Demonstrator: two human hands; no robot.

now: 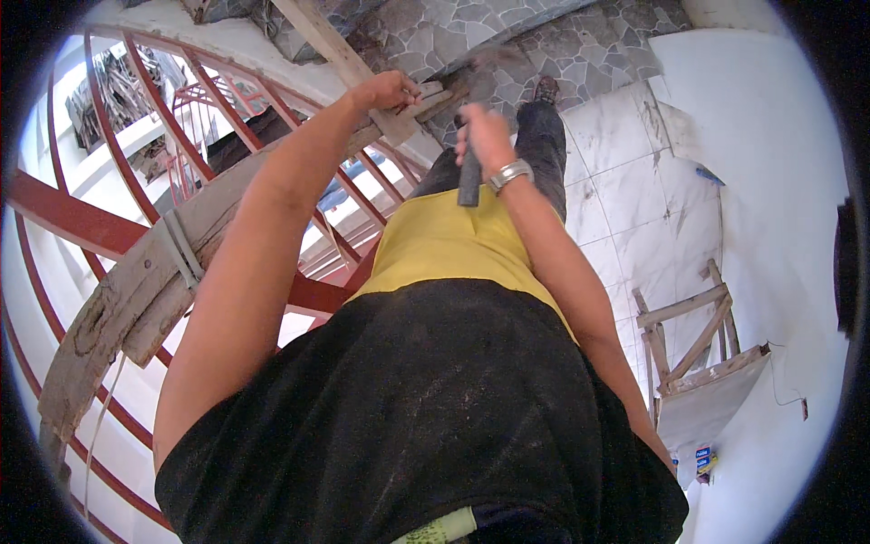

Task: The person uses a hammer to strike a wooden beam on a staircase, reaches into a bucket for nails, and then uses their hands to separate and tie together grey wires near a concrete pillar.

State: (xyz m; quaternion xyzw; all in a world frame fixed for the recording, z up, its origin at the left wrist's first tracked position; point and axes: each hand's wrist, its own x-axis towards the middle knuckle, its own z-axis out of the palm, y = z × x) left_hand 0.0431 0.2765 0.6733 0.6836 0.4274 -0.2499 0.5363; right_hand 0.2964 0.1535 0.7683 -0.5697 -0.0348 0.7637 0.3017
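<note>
Toward twelve o'clock, high in the view from the head camera, both bare hands are working at a curved railing. The left hand (385,91) is reaching out at about eleven o'clock with its fingers clenched around a pale wooden strip (412,113) that is lying along the top of the rail. Just beside it, at about twelve o'clock, the right hand (485,136) is gripping the handle of a dark hammer (469,172), fingers wrapped tight, with the handle's end hanging down toward the wrist; the hammer's head is blurred. A silver wristwatch (509,173) is sitting on the right wrist. Sweeping from nine o'clock up to the hands, a rough, curved wooden handrail form (136,290) is resting on a red metal railing (72,222). A yellow and black shirt (435,363) is filling the centre and six o'clock. At four o'clock, well apart from the hands, a wooden trestle (698,335) is standing on a white tiled floor (634,190).
</note>
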